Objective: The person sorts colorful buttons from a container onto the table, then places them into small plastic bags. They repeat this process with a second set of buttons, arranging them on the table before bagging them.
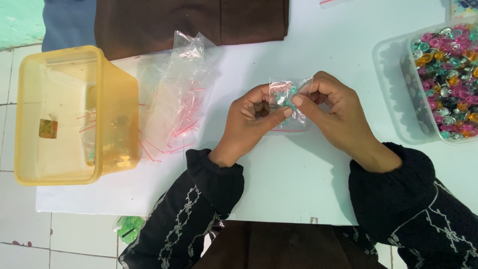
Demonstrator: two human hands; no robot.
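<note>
Both my hands meet over the middle of the white table (298, 184). My left hand (251, 122) and my right hand (338, 114) pinch a small clear plastic bag (289, 107) between thumbs and fingers. The bag has a red strip along its edge and holds a few small teal and silver pieces. The fingers hide part of the bag. I wear black sleeves with pale embroidery.
A pile of empty clear bags with red strips (174, 94) lies left of my hands. A yellow translucent tub (74, 114) stands at the table's left edge. A clear box of several coloured shiny pieces (448, 79) sits at right. Brown cloth (189, 20) lies at the back.
</note>
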